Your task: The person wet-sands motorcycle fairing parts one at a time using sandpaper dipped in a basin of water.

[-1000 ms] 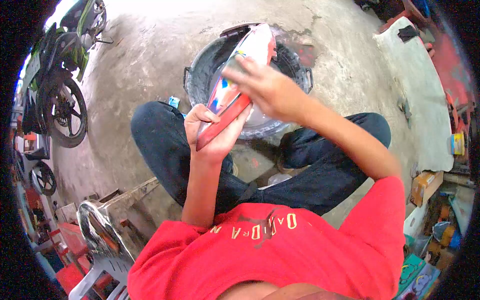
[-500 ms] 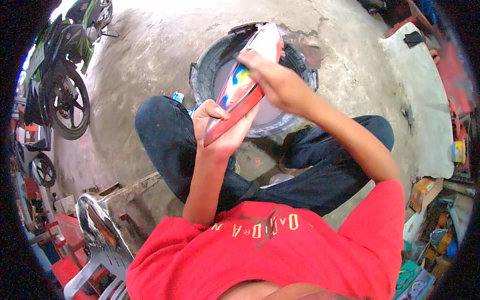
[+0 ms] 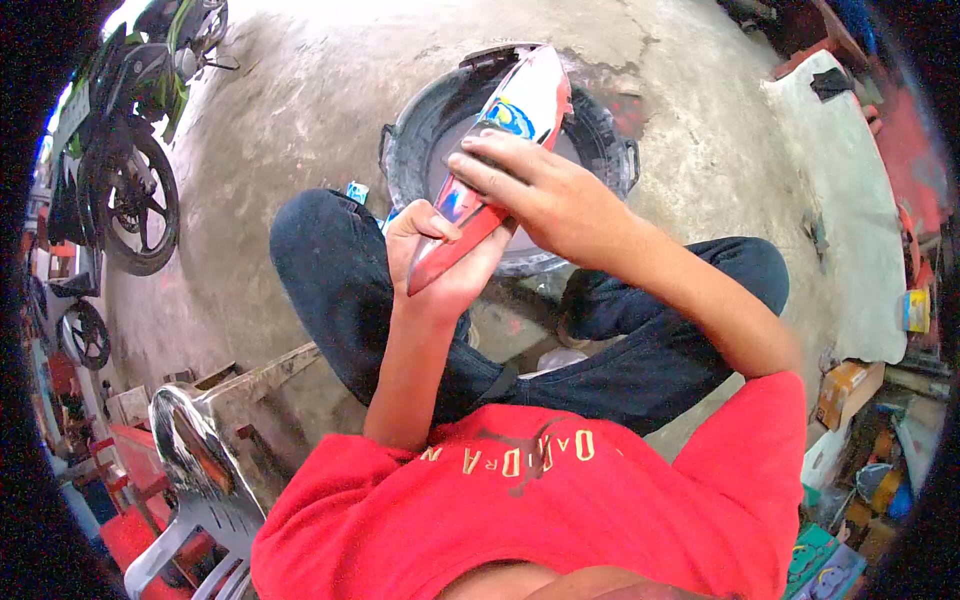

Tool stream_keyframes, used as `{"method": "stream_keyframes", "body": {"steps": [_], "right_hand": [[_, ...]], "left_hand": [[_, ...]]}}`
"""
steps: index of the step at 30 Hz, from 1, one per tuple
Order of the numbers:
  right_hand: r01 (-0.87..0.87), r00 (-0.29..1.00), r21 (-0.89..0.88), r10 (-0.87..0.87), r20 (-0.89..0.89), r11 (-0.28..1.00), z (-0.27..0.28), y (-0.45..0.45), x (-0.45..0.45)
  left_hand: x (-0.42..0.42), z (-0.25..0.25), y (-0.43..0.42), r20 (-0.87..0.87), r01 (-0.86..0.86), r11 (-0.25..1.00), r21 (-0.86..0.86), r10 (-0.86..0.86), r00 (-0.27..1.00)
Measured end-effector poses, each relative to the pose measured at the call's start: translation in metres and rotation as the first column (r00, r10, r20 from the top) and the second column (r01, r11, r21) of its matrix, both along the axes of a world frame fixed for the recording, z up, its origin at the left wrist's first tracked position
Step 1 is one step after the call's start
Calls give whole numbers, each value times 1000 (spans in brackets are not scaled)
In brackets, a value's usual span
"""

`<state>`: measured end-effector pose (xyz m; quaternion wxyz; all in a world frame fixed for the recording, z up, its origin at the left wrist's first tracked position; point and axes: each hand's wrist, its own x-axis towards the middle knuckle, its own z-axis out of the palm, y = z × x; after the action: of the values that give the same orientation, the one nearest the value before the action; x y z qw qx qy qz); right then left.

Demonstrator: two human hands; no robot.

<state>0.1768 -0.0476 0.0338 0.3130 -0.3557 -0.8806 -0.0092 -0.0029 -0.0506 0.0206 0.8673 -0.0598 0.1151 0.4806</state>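
Observation:
A long, pointed panel, red and white with blue and yellow markings [image 3: 537,95], is held at a slant over a round dark tub [image 3: 405,150]. My left hand [image 3: 440,245] grips its lower end, thumb on top and fingers underneath. Across the panel's middle lies my right hand [image 3: 540,190], its fingers pressed on the surface; whether something thin is under them is hidden. Pale, cloudy liquid shows inside the tub behind the panel.
My bent legs [image 3: 330,280] flank the tub on the concrete floor [image 3: 270,130]. Motorcycles [image 3: 140,200] stand at the left, a plastic chair [image 3: 210,490] at the lower left. On the right are a whitish slab [image 3: 850,220] and a cardboard box [image 3: 848,392].
My right hand has slid down along the panel toward my left hand, uncovering the blue and yellow marking. The tub and panel appear slightly farther right than one second ago.

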Motion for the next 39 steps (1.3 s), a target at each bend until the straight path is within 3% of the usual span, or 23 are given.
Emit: {"method": "stream_keyframes", "body": {"steps": [5, 7, 9, 11, 13, 14, 17, 18, 19, 21, 22, 23, 25, 27, 28, 29, 31, 32, 33, 35, 37, 38, 39], "right_hand": [[194, 980, -154, -199, -15, 969, -18, 33, 33], [163, 984, -192, -173, -36, 968, -22, 17, 22], [8, 997, -116, -18, -80, 993, -5, -7, 0], [-21, 999, -100, 17, -43, 995, -2, -6, 0], [111, 990, -148, -123, -72, 983, -18, 18, 14], [179, 970, -267, -215, -113, 947, -20, 23, 20], [-50, 993, -176, 31, -112, 983, -12, 5, 9], [-132, 985, -197, 107, -135, 971, -2, -7, -1], [-176, 982, -136, 164, -96, 975, 1, -8, -4], [-106, 990, -129, 93, -105, 986, -15, 11, 10], [-39, 983, -205, 1, -182, 978, -20, 25, 17], [92, 961, -314, -167, -221, 945, -23, 28, 24], [88, 981, -214, -122, -152, 973, -25, 25, 20], [-120, 980, -153, 92, -177, 981, -19, 2, 2], [-215, 969, -165, 189, -160, 963, -7, -8, -4], [-199, 972, -151, 175, -158, 968, -11, -2, 0], [-157, 978, -129, 136, -156, 979, -27, 19, 16], [-46, 975, -218, -3, -222, 975, -32, 30, 23], [77, 972, -221, -123, -202, 972, -29, 35, 27], [40, 970, -283, -105, -220, 958, -29, 27, 21], [-159, 974, -160, 128, -187, 974, -18, 5, 2], [-235, 965, -143, 213, -152, 961, -6, -5, -3], [-214, 969, -136, 193, -154, 967, -12, 2, 0]], "left_hand": [[1, 6, 0, 87, 99, 995, 29, -101, 991], [2, 5, 3, 100, 89, 995, 52, -93, 991], [-7, -31, 7, 416, 104, 990, 94, -134, 900], [-9, -33, 7, 418, 110, 990, 85, -135, 898], [0, 1, 2, 122, 105, 994, 23, -107, 987], [-1, 4, 2, 94, 132, 991, 1, -131, 987], [1, 0, 5, 150, 133, 989, 66, -141, 978], [-1, -5, 7, 347, 113, 980, 164, -165, 923], [-2, -8, 6, 271, 107, 986, 129, -139, 952], [1, -3, 3, 109, 101, 993, 57, -106, 988], [-1, 0, 3, 40, 156, 987, 40, -157, 987], [-1, 2, 2, 51, 153, 987, 41, -155, 987], [0, 5, 2, 74, 148, 988, 48, -152, 986], [-4, -18, 6, 388, 141, 969, 203, -211, 897], [-4, -19, 6, 408, 130, 970, 205, -206, 890], [-5, -21, 7, 427, 120, 971, 207, -200, 882], [0, -2, 3, 209, 110, 991, 70, -122, 970], [0, 5, 3, 164, 160, 987, -10, -156, 974], [-1, 6, 2, 162, 157, 988, -9, -154, 975], [-1, 7, 3, 160, 153, 988, -1, -151, 975], [-4, -17, 7, 436, 138, 972, 188, -209, 875], [-6, -27, 7, 420, 120, 973, 198, -195, 886], [-6, -27, 7, 404, 103, 973, 207, -181, 897]]}}
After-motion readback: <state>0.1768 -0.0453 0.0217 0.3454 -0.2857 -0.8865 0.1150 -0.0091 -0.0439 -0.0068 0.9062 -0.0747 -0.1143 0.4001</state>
